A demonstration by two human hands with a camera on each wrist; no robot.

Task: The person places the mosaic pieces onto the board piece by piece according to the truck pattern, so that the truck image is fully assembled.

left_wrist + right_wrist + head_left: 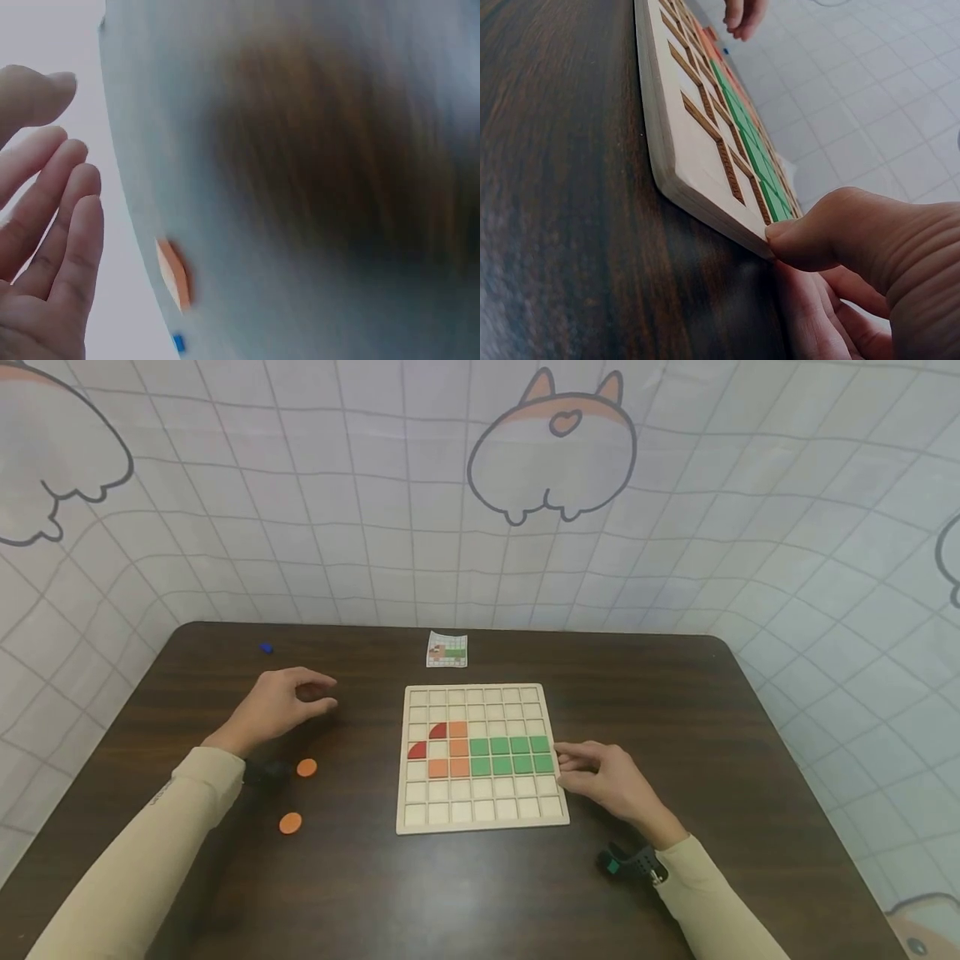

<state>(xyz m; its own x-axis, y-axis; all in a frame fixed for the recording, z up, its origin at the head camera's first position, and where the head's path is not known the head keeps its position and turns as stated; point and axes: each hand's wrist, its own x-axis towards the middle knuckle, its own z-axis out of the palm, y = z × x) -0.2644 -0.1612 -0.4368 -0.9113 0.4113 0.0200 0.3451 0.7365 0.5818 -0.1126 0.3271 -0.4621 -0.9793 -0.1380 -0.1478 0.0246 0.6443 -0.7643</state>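
My left hand [273, 706] hovers over the table's left side, fingers loosely bent and thumb apart, with nothing between them. Two round orange pieces [307, 767] lie near its wrist and forearm. In the left wrist view its fingertips [84, 206] are likewise bare. My right hand [611, 781] holds the right edge of a pale wooden grid board [483, 814]; its thumb [810, 236] touches the rim in the right wrist view. The board bears green squares [512, 756], orange squares [458, 748] and two red quarter-round pieces [417, 750].
A small printed card [447, 651] with a coloured grid picture lies behind the board. A small blue piece [266, 647] sits near the table's back left corner. The dark wooden table [480, 893] meets a white grid-patterned cloth [337, 527] at its back.
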